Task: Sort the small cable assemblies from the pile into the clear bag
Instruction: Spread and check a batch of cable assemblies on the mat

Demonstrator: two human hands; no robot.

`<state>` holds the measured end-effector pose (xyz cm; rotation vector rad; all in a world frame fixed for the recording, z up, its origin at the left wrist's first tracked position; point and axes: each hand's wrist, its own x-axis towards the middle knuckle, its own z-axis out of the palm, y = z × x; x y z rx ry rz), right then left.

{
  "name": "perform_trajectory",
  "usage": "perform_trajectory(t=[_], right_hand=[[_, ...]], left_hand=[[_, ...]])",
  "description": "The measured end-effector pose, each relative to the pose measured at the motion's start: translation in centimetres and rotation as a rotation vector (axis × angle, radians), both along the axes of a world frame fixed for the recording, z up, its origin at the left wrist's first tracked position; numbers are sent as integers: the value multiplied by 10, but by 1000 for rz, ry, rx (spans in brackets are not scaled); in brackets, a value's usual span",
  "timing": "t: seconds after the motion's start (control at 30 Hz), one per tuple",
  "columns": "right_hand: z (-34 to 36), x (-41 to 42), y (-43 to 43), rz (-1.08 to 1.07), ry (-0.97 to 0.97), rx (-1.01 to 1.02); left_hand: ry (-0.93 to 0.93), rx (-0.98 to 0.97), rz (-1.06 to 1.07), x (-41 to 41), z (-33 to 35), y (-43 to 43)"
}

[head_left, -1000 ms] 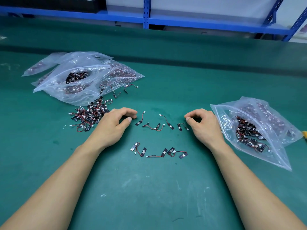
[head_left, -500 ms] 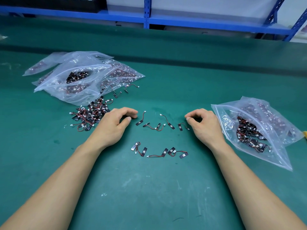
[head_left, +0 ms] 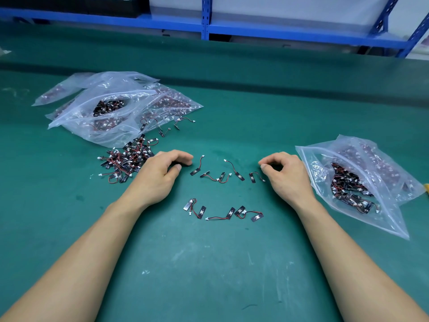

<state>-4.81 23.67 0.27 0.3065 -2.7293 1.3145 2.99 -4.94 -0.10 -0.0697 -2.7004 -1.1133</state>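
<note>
Hardly anything moved since the earlier frames: both hands in the same places, rows of parts unchanged.

Wide green table (head_left: 209, 263) under everything. At far left, a heap of clear bags (head_left: 109, 133), stuffed with small cable assemblies, the upper one gaping open. At right, one clear bag (head_left: 383, 219), mouth turned toward the hands, already holding a dark tangle of assemblies in its lower part. Just beside the left heap, a loose pile (head_left: 126, 162) of black tabs with red wires and white plugs.

Left hand (head_left: 160, 175) resting on the table just right of the pile, fingers loosely curled, nothing visible inside. Right hand (head_left: 286, 175) resting just left of the clear bag, thumb and forefinger close together, nothing seen between them either. Between the hands, an upper row (head_left: 222, 174) of single assemblies; nearer, a lower row (head_left: 222, 212).

Probably risky from here: wires hooking each other, so two lifted instead of one. Also the bag mouth lying quite flat, so a dropped piece may land on top of the plastic instead of inside.
</note>
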Motion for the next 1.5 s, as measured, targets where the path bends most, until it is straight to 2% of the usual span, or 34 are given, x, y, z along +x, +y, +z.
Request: perform_trajectory(t=[1.5], right_hand=[[0,0,0,-1,5,8]], left_hand=[[-7,-18,-2,2,4,2]])
